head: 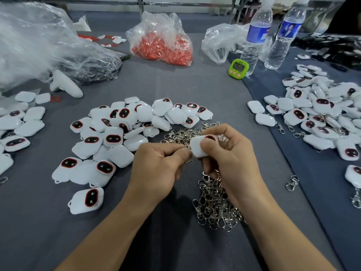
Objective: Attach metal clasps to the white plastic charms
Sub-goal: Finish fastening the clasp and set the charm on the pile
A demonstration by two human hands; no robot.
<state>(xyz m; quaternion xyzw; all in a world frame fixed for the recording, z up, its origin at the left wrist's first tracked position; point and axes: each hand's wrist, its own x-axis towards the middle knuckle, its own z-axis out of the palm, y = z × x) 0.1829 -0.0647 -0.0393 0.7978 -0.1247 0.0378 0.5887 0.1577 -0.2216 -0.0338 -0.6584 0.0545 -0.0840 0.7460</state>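
Over the counter [175,85], the right hand [232,157] is gripping a charm [197,146] while the left hand [156,165] is pinching a clasp [188,161], likely needing hooking through its loop.

Your body in view: two forearms, two grips. Your left forearm [109,231] and right forearm [283,233] are bare along their whole visible length, lower frame edge to wrist. Your left grip [156,167] and right grip [232,153] are bare too. Knuckle creases show; nails cannot be judged.
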